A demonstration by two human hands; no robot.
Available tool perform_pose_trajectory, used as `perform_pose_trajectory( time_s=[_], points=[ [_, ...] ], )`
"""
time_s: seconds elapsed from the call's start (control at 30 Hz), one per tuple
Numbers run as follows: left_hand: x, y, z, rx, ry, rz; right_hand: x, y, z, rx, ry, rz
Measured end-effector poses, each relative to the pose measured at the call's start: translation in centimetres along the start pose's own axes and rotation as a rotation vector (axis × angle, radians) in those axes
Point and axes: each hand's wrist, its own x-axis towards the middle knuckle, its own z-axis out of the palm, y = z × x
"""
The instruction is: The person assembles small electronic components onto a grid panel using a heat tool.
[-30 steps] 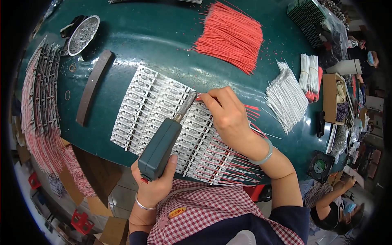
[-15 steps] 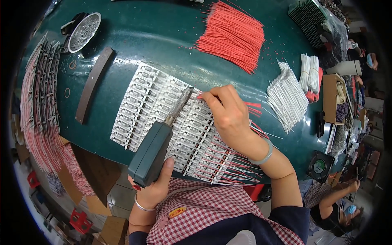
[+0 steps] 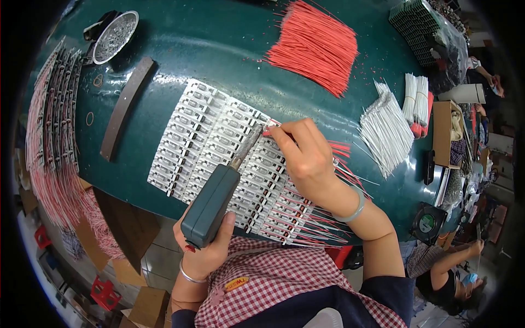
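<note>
My left hand (image 3: 208, 258) grips the dark green handle of a soldering gun (image 3: 210, 205). The gun's metal barrel slants up and right over rows of small white plastic housings with metal parts (image 3: 191, 136). Close to the tip, my right hand (image 3: 310, 163) pinches short red wires (image 3: 268, 132) at the top of a right-hand row. Whether the tip touches the metal there is too small to tell. Red and white wires (image 3: 306, 224) run out from the lower housings toward the right, partly under my right forearm.
Loose red wires (image 3: 317, 46) lie heaped at the far side, with white wires (image 3: 385, 131) to the right. A brown curved bar (image 3: 127, 109) and a metal bowl of scraps (image 3: 115, 38) are at left. Wired strips (image 3: 54, 120) hang over the left edge. Another person (image 3: 451, 270) sits at right.
The soldering gun and my left hand have shifted slightly right, bringing the tip nearer the pinched red wires. My right hand stays almost in place.
</note>
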Motion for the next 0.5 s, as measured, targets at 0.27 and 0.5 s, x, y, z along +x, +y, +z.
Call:
perform_pose_trajectory(
  time_s=[0.27,0.5],
  points=[
    [0.4,0.5,-0.3,0.049,-0.043,0.017,0.2,-0.1,0.0,-0.006,-0.013,0.000],
    [-0.5,0.2,-0.8,0.084,-0.040,-0.046,0.3,-0.2,-0.2,-0.017,-0.009,-0.010]
  ],
)
